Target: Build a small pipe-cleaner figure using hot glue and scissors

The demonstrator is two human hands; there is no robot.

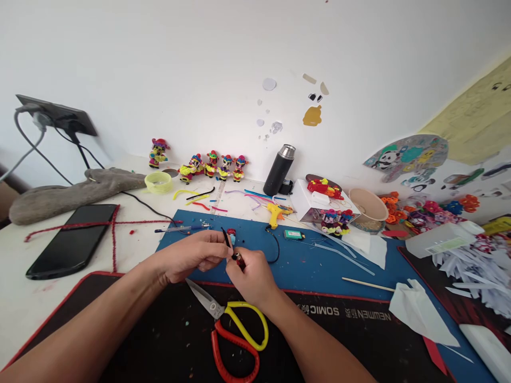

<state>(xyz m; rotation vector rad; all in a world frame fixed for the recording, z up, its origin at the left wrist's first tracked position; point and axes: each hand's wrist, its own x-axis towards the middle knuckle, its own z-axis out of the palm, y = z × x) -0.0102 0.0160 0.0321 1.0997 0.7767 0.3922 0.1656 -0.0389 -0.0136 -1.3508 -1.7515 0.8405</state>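
My left hand (195, 254) pinches a thin black pipe cleaner (227, 240) between thumb and fingers, its end standing up above the fingertips. Closed beside it, my right hand (255, 277) grips a dark red lighter (240, 260) with a metal top. The two hands meet over the blue mat (215, 271), the lighter close to the pipe cleaner; whether they touch I cannot tell, and no flame shows. Just beyond the fingertips is a small red and blue piece (231, 234). Below the hands lie scissors (215, 309) with one yellow and one red handle, blades pointing up-left.
A yellow glue gun (274, 214), a pen (183, 228) and a green box (294, 234) lie ahead. Behind them stand a black flask (278, 173) and several colourful figures (211, 164). A phone (72, 239) is at left; paper shreds (475, 271) and a tissue (419, 308) at right.
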